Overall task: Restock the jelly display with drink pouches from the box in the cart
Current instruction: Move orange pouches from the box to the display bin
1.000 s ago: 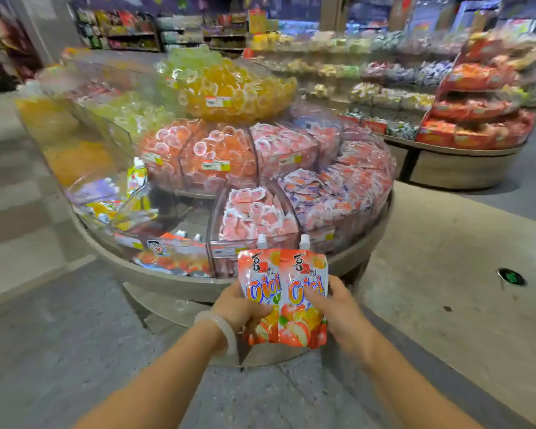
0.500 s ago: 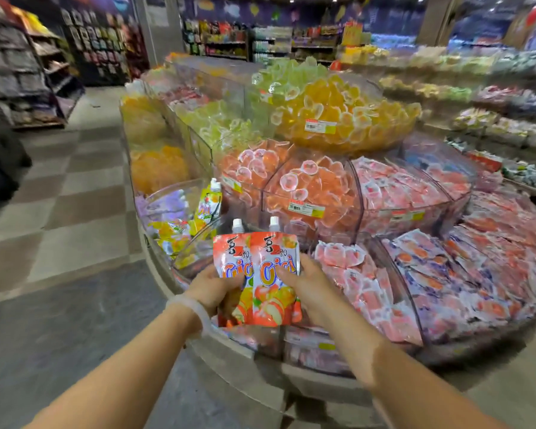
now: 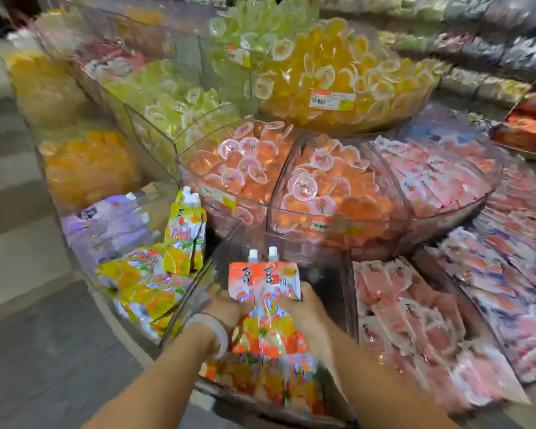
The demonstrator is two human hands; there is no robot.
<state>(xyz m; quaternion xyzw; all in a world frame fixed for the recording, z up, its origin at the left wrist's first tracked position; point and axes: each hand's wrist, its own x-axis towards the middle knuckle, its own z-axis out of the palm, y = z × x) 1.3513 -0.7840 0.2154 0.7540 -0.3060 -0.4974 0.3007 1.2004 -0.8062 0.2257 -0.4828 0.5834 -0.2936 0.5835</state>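
Here both hands gripped a pair of orange drink pouches (image 3: pixel 265 301), held upright side by side with their two white caps at the top. The left hand (image 3: pixel 226 311) was closed around the left edge of the pair, a pale bangle (image 3: pixel 212 331) sitting on that wrist. The right hand (image 3: pixel 305 311) was closed around the right edge, fingers curled behind the foil. The pouches hung over a clear plastic compartment (image 3: pixel 226 249) on the lowest tier of the round jelly display, above a row of matching orange pouches (image 3: pixel 266 382) lying flat at the compartment's near end. Whether the held pair touched those lower pouches could not be told, as the picture was smeared by motion.

Just to the left, past a clear divider, the neighbouring bin held yellow drink pouches (image 3: pixel 155 280), most lying in a heap and two standing upright (image 3: pixel 184 230) against its back wall. Further left lay purple packets (image 3: pixel 106 224). To the right of the hands sat a bin of pink sachets (image 3: pixel 415 329), and beyond it another bin of red and white packets (image 3: pixel 502 274). On the tier above, clear bowls held orange jelly cups (image 3: pixel 307 181), with pink packets (image 3: pixel 430 178) to their right. The top bowl carried yellow jelly cups (image 3: pixel 338 72) beside pale green ones (image 3: pixel 254 29), and a red and white price label (image 3: pixel 331 99) was stuck on its front.
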